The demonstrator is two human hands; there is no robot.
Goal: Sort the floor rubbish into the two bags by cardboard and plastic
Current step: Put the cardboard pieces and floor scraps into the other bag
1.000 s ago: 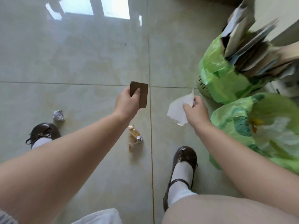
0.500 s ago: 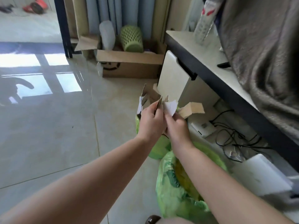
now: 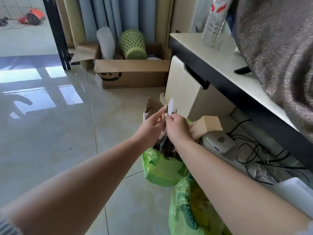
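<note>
Two green plastic bags stand on the floor by the desk. The farther bag (image 3: 160,168) is stuffed with brown cardboard scraps (image 3: 210,124) that stick out of its top. The nearer bag (image 3: 189,209) sits at the bottom right, half hidden by my right arm. Both hands meet just above the cardboard bag. My left hand (image 3: 150,126) pinches a small brown cardboard piece (image 3: 164,108) at its fingertips. My right hand (image 3: 177,126) pinches a white paper scrap (image 3: 170,106) that points upward.
An open cardboard box (image 3: 135,73) with a green basket (image 3: 133,44) stands at the back wall. A white drawer unit (image 3: 183,92), a desk (image 3: 220,61) with a bottle (image 3: 213,22) and a grey blanket (image 3: 279,48) fill the right. Cables (image 3: 254,150) and a white device (image 3: 220,141) lie under the desk.
The view swung up from the floor to the bags. Both hands carried the cardboard piece and the white scrap over the cardboard bag and now hold them together above it.
</note>
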